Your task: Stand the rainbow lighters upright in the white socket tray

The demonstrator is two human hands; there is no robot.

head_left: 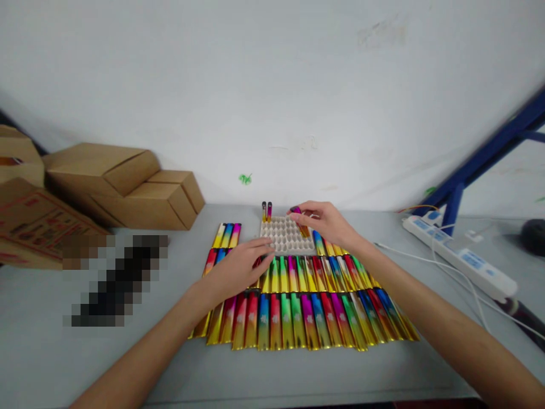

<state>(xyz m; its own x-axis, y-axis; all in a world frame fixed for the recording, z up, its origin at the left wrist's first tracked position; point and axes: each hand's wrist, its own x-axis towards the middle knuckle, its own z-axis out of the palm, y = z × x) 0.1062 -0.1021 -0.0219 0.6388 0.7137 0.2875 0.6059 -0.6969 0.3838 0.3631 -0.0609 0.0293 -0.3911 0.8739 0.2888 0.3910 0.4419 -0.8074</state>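
Right hand (326, 220) holds a purple-and-gold lighter (304, 229) at the tray (294, 251)

The right hand pinches the lighter between thumb and fingers near its dark top; the lighter tilts over the right side of the pale, many-celled tray, and whether its lower end sits in a cell cannot be told. The left hand (240, 262) is at the tray's front left, palm down, fingertips by its edge, above part of the lighters lying on the surface (298, 378); whether it grips anything is hidden. The hands are apart, with tray cells between them. Two upright lighters (269, 212) stand in the tray's far left corner. Nearer than the tray, a front row of lighters (309, 321) and a second row (304, 274) lie side by side, between the forearms.
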